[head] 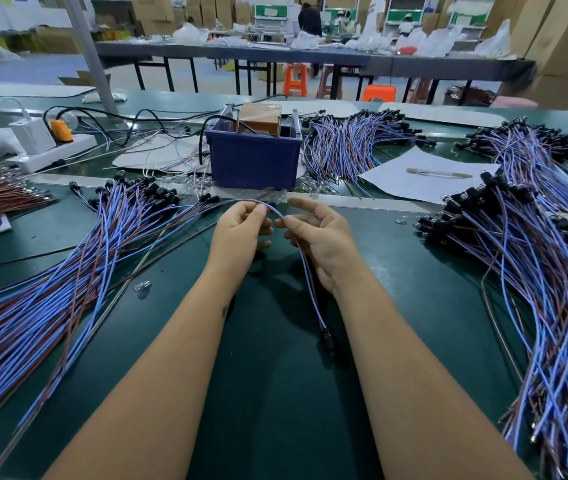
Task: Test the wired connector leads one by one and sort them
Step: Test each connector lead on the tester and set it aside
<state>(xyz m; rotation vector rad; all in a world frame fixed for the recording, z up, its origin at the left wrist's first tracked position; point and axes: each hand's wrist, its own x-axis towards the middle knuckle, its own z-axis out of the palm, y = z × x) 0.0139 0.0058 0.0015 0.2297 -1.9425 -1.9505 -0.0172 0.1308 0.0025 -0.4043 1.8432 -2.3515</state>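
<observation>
Both hands, left hand [241,233] and right hand [324,237], pinch one lead [305,265] mid-handling; next its free ends likely go to the blue tester box [253,161].

one thin blue-and-brown wired lead [277,212], arched between left hand [241,233] and right hand [324,237], both pinching it; its black connector end [327,337] hangs near the green bench mat [275,393]. large lead piles left [50,271] and right [535,271]; blue plastic bin [253,161] behind.
</observation>
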